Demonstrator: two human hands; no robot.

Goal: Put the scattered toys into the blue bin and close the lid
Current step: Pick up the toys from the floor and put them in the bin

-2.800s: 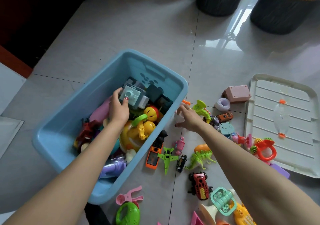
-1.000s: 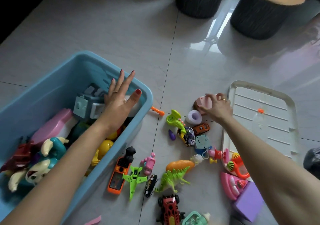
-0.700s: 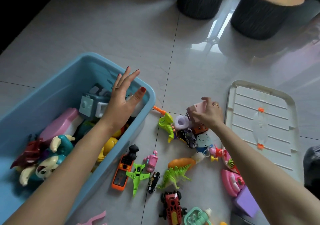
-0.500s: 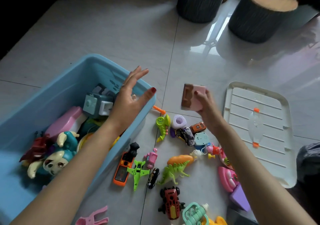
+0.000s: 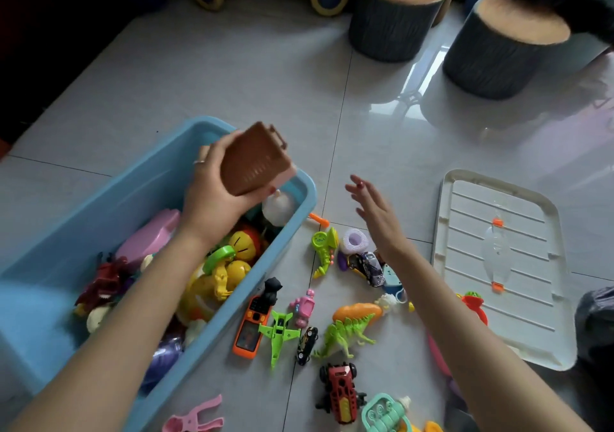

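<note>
With the left hand (image 5: 212,195) curled around the brown-bottomed pink block (image 5: 254,159) above the blue bin (image 5: 43,325) at centre left, still mid-sorting. Right hand (image 5: 375,215) spread, holding nothing, over floor toys (image 5: 349,328) at lower centre; lid (image 5: 498,265) lying at right. Next, probably: drop block, grab more toys.

floor (image 5: 265,76): glossy grey tiles | two stump stools (image 5: 395,13) far side | window glare (image 5: 412,79)

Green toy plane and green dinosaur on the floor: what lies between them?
In the head view, a small black toy car lies between the green toy plane and green dinosaur.
</note>
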